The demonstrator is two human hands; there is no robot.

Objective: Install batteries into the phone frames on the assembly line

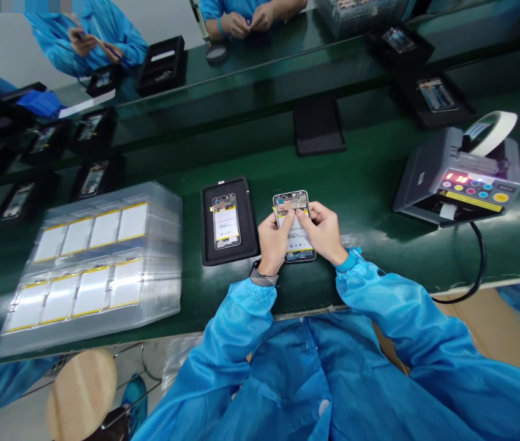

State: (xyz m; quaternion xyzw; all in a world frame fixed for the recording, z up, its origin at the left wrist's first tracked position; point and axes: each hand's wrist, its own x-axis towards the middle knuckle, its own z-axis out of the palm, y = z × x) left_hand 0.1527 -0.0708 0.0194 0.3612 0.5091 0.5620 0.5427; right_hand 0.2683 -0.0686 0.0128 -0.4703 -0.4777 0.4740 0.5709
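Note:
An opened smartphone (301,242) with a bare circuit board at its top and a white battery below is gripped between both my hands over the green bench. My left hand (272,243) wraps its left edge, and my right hand (325,231) wraps the right edge. Both thumbs press near the top of the battery, almost touching each other. Fingers under the phone are hidden. Just left of my hands, a second opened smartphone (226,223) with a battery in it lies in a black tray (249,245).
Left is a stack of clear plastic trays (163,269) holding several white batteries. A tape dispenser (459,177) with lit display stands right, its cable running off the front edge. A black tray (319,127) lies ahead. More phones in trays and co-workers' hands (250,21) are beyond.

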